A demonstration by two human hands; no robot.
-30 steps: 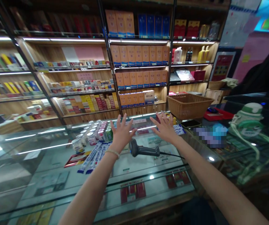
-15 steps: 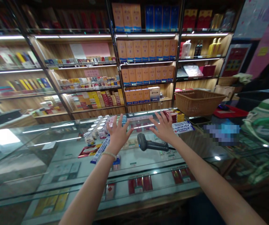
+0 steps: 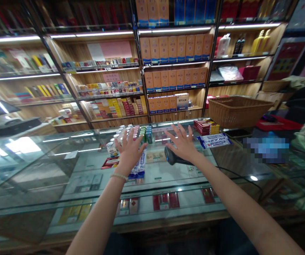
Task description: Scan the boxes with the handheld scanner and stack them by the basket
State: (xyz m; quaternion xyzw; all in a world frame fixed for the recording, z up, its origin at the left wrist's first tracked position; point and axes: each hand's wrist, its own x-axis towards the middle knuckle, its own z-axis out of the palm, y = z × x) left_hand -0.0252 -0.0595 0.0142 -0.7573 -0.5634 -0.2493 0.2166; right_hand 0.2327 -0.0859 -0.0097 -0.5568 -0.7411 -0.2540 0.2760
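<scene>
- Hovering over the glass counter [image 3: 70,170], left hand [image 3: 128,150] — fingers spread, holding nothing.
- Right hand [image 3: 182,144] splayed, empty — above the barcode scanner [image 3: 171,157].

We counted two bare hands, a left hand [image 3: 128,151] and a right hand [image 3: 182,144], both spread flat. We saw one barcode scanner [image 3: 173,158], one wicker basket [image 3: 238,111], one glass counter [image 3: 62,170], and one stack of red packs [image 3: 206,126].
</scene>
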